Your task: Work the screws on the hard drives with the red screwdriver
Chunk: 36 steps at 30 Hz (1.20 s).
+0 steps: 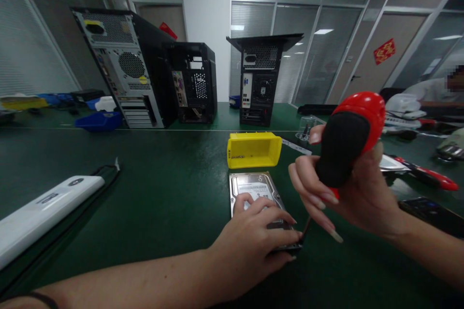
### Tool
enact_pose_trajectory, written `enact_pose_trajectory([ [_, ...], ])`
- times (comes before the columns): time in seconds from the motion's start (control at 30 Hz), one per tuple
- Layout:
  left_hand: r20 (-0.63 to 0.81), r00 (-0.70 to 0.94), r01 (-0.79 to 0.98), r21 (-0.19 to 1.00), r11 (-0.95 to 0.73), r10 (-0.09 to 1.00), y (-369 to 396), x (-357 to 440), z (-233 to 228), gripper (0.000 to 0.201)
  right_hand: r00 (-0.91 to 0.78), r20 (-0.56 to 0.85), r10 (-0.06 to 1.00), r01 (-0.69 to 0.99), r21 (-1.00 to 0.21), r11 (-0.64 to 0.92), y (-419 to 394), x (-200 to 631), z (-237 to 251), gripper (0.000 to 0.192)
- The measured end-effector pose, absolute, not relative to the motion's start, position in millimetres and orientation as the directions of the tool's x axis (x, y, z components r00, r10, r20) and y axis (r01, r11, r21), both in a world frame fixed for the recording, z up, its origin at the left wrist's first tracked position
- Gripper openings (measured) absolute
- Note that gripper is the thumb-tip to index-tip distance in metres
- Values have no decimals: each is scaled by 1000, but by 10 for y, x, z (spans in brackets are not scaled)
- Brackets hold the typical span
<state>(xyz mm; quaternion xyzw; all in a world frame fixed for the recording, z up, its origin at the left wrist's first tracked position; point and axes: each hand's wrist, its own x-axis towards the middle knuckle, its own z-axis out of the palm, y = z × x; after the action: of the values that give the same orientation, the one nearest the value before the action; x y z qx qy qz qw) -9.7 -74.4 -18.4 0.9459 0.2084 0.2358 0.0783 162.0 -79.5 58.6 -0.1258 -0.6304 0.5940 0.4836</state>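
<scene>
A silver hard drive [250, 181] with a white label lies flat on the green table, its near part covered by my fingers. My left hand [259, 224] is laid over it, fingers bent and pressed on its top and near right corner, holding it. In my right hand [348, 198] is a red and black electric screwdriver [348, 135], gripped round its handle and tilted. Its thin bit [306, 227] points down to the drive's near right corner, beside my left fingertips; whether it sits in a screw I cannot tell. Just behind the drive stands a yellow bin [253, 152] with small bits inside.
Computer cases stand at the back: a large tower [136, 67], a smaller black one [197, 82] and one with a panel on top [258, 82]. A white power strip [50, 212] lies left. Red-handled pliers [431, 176] and a dark phone-like slab [435, 215] lie right. Another person [435, 89] sits far right.
</scene>
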Motion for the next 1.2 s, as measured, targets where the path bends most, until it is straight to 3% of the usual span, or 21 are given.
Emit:
enact_pose_trajectory([
  [0.5,420,797,366,236,-900,435,-744,-95,-191,24,-512,448,733,-347,-888,301,-785,1612,573,39],
  [0.83,433,791,351,259,-900,433,-743,-98,-208,25,-532,472,703,-325,-880,346,-786,1630,627,27],
  [1.2,439,780,343,295,-892,445,-740,-100,-216,24,-536,464,705,-351,-882,314,-778,1635,614,28],
])
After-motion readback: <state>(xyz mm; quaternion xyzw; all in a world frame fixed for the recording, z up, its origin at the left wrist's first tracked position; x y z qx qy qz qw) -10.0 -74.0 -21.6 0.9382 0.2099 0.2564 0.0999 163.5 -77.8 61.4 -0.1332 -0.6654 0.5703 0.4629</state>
